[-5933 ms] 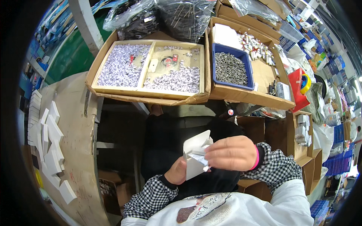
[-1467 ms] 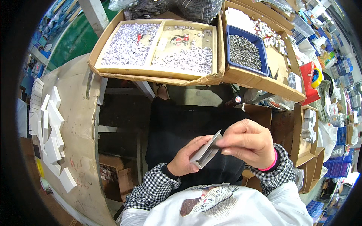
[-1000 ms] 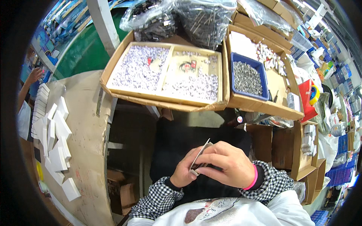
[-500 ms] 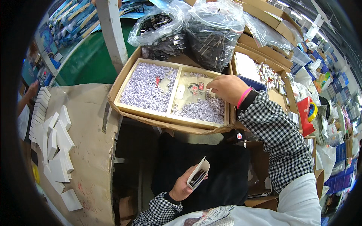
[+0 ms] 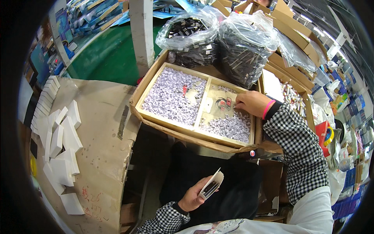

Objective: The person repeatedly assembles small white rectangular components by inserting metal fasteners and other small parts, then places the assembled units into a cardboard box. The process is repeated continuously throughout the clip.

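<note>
My left hand [image 5: 191,199] grips a small white box [image 5: 214,180] over my lap. The box's top is open, with something dark inside that I cannot make out. Over the right compartment of a shallow wooden tray [image 5: 201,102], my right hand [image 5: 251,103] points its fingertips down, pressed together. Whatever they pinch, if anything, is too small to see. Just below them lies a heap of tiny whitish pieces [image 5: 230,126]. A larger spread of similar pieces [image 5: 171,95] covers the left compartment.
White boxes [image 5: 64,136] lie piled on a cardboard-covered table [image 5: 105,156] to the left. Behind the tray stand clear plastic bags [image 5: 245,50] of dark parts. A carton [image 5: 309,117] with metallic pieces sits right of the tray. A metal post [image 5: 142,35] rises at the back.
The whole view has shifted, so the tray and tables sit further right. My right fingers are now bunched lower at the tray's small pieces. My left hand still holds the box.
</note>
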The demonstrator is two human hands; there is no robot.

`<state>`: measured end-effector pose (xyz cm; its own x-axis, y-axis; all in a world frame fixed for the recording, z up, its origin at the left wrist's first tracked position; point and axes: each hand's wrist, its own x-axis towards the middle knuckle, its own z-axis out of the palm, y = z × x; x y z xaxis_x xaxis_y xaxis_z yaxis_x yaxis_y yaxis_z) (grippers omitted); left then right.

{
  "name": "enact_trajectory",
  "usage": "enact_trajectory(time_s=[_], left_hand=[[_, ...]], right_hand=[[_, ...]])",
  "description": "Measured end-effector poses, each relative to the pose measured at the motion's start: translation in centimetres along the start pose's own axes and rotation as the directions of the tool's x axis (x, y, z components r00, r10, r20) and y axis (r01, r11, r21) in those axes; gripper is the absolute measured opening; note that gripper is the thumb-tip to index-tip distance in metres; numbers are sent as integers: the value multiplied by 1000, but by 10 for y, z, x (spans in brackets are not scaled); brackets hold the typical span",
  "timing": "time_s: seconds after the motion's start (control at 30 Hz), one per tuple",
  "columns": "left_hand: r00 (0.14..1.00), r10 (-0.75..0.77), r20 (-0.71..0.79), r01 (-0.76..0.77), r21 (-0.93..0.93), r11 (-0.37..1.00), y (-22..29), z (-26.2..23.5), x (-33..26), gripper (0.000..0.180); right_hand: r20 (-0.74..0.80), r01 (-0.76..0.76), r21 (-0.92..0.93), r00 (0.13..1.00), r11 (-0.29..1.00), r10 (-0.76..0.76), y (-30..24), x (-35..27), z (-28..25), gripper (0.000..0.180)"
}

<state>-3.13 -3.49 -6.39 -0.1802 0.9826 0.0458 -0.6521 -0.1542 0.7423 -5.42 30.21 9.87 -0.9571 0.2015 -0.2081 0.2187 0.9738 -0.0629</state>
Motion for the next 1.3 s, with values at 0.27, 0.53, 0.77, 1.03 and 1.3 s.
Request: enact_trajectory(time_s=[0.27, 0.53, 0.77, 1.03, 1.3], left_hand=[[1000, -10, -16, 9, -28, 1000, 2, -9, -3, 108], [1000, 11, -29, -12, -15, 1000, 2, -12, 1, 109], [995, 59, -79, -60, -10, 998, 7, -15, -4, 109], [972, 76, -221, -125, -218, 968, 13, -17, 3, 107], [992, 87, -91, -95, -96, 991, 20, 3, 10, 102]], right_hand=[[-323, 332, 188, 910, 925, -260, -26, 31, -38, 12], [-376, 402, 13, 850, 916, -368, -65, 105, -9, 15], [-236, 296, -141, 917, 945, -323, -78, 121, 0, 19], [-307, 514, 195, 841, 835, -445, -100, 36, -40, 15], [-5, 588, 308, 787, 747, -617, -143, -72, -17, 12]])
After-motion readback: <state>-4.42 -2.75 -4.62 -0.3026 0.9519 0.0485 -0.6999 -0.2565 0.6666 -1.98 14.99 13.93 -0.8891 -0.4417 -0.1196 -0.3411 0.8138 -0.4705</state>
